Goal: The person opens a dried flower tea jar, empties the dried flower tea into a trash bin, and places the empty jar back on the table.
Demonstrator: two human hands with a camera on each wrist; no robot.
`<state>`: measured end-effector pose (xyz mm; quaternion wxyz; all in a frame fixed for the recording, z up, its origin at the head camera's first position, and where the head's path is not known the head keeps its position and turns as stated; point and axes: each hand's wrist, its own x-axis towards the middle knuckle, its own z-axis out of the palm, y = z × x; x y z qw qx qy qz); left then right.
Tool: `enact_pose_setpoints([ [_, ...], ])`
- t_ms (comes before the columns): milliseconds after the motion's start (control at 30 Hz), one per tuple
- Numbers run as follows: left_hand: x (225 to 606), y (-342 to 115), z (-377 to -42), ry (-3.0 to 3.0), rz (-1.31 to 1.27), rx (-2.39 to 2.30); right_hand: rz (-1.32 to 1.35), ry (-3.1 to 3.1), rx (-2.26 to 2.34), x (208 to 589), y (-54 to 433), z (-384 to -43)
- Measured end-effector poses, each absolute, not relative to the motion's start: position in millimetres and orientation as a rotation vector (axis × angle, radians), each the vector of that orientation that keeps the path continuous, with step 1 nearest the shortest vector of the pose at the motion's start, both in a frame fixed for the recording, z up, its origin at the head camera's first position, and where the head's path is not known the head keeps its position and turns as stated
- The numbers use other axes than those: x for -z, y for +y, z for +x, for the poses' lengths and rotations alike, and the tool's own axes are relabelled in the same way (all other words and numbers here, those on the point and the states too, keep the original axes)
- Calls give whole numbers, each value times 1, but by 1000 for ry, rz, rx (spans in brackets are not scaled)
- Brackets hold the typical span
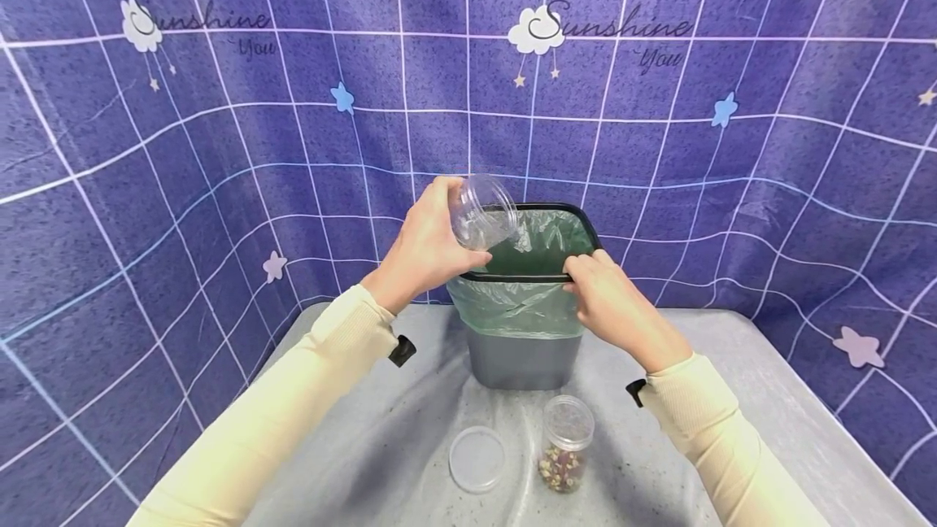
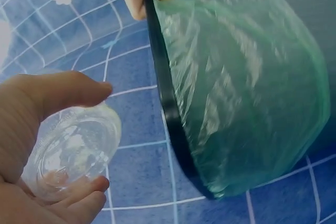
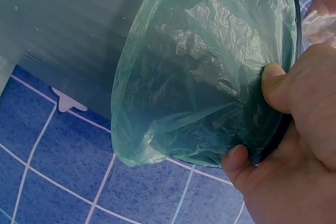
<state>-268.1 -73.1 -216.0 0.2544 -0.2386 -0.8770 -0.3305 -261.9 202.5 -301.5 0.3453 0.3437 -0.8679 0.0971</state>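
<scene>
My left hand [image 1: 432, 238] grips a clear plastic jar [image 1: 485, 210], tilted with its mouth toward the bin's opening. The left wrist view shows the thumb and fingers around the see-through jar [image 2: 76, 148], with no contents visible inside. A grey trash bin [image 1: 523, 360] stands upright, lined with a green translucent bag [image 1: 520, 307] folded over its black rim [image 1: 512, 277]. At the rim's near right corner, my right hand [image 1: 615, 299] pinches rim and bag between thumb and fingers. The bag [image 3: 205, 72] hangs down the bin's outside in the right wrist view.
In front of the bin, a lidded clear jar [image 1: 564, 446] holds small mixed pieces. A round translucent lid [image 1: 477, 459] lies flat to its left on the grey tabletop [image 1: 410, 446]. Small crumbs dot the surface. A blue grid-patterned curtain [image 1: 454, 71] hangs close behind the bin.
</scene>
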Motion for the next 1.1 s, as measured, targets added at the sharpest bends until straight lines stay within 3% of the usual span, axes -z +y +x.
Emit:
enact_pose_setpoints([
  [267, 233, -83, -253, -2364, -532, 1199, 896, -2254, -266, 303, 202, -262],
  [633, 248, -96, -224, -2224, -680, 1627, 917, -2225, -260, 300, 201, -262],
  [1100, 298, -117, -197, -2181, -650, 1710, 925, -2235, -273, 301, 202, -264],
])
